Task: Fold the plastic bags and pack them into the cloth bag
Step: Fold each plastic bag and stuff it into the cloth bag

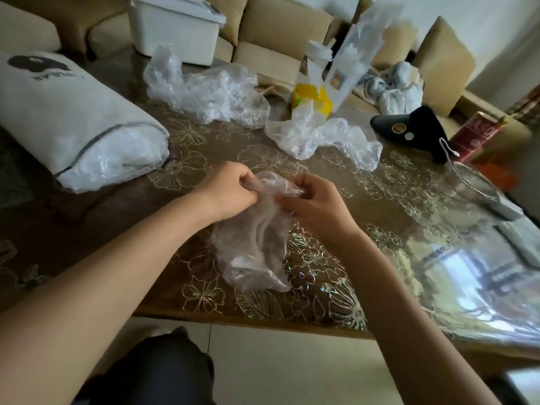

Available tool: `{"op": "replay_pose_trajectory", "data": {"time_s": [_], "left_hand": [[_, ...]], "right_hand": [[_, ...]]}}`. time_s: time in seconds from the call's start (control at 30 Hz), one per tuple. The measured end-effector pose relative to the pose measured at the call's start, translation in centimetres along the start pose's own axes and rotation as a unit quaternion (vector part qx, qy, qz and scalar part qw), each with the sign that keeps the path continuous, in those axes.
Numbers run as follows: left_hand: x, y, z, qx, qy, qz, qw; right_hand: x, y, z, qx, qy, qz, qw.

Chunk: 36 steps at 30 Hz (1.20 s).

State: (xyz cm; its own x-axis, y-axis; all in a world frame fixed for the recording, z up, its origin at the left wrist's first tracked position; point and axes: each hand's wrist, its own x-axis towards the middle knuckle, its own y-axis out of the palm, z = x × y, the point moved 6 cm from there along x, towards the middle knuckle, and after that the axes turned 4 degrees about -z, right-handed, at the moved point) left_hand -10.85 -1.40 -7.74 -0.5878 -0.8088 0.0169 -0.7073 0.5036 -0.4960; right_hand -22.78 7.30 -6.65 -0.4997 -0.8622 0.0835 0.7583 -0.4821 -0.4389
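The thin plastic bag [254,249] lay crumpled on the counter [388,206], to the right of the cloth bag [73,112] and nearer the person than its mouth. Its top edge was raised. The left hand [230,190] pinched one side of that edge with curled fingers [248,178], and the right hand [314,201] pinched the other side the same way. The rest of the bag trailed on the counter, wrinkled and not yet flat.

The film looked light and slippery, so the narrow pinches could probably have lost it with a sharp tug. A fold pressed over those wrinkles, or over trapped air, would likely have sprung open again. The glossy counter might also have let the lower part slide instead of staying put.

The cloth bag lay on its side with plastic already bulging at its mouth. Pushing another piece in carelessly could have spilled what was inside.

A loose heap of bags [204,92] and one more bag [318,135] sat right of the cloth bag, farther from the person. A reaching forearm might have dragged them off.
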Motion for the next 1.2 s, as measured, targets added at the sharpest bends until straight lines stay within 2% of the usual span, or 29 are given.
{"op": "replay_pose_trajectory", "data": {"time_s": [0.13,0.27,0.37,0.47,0.57,0.67,0.77,0.9,1.03,1.2], "left_hand": [[0.9,4.5,-2.2,-0.052,-0.012,0.062,0.997],[1.0,11.3,-5.0,-0.055,0.003,0.124,0.991],[1.1,13.8,-6.7,0.013,0.077,0.085,0.993],[1.1,14.8,-7.3,0.061,0.130,0.067,0.987],[1.1,14.1,-7.5,0.075,0.167,0.051,0.982],[-0.2,13.6,-9.2,0.059,0.237,0.042,0.969],[-1.0,15.0,-10.1,0.091,0.253,0.103,0.958],[-0.6,15.9,-9.1,0.131,0.222,0.173,0.950],[-0.6,16.0,-8.7,0.136,0.208,0.203,0.947],[-0.8,16.5,-8.4,0.139,0.213,0.194,0.947]], "right_hand": [[-1.7,-5.3,-1.4,0.025,0.027,-0.059,0.998],[-4.5,-11.8,-4.8,-0.030,0.060,-0.157,0.985],[-5.9,-13.9,-6.5,-0.070,0.064,-0.176,0.980],[-6.6,-14.8,-7.4,-0.143,0.011,-0.187,0.972],[-6.5,-14.5,-8.0,-0.206,-0.043,-0.164,0.964],[-7.2,-13.3,-7.4,-0.304,-0.135,-0.158,0.930],[-7.8,-12.2,-6.4,-0.370,-0.193,-0.124,0.900],[-9.0,-12.8,-6.8,-0.372,-0.155,-0.118,0.908],[-13.3,-13.0,-6.1,-0.379,-0.143,-0.170,0.899],[-15.2,-9.2,-5.2,-0.304,-0.165,-0.031,0.938]]}}
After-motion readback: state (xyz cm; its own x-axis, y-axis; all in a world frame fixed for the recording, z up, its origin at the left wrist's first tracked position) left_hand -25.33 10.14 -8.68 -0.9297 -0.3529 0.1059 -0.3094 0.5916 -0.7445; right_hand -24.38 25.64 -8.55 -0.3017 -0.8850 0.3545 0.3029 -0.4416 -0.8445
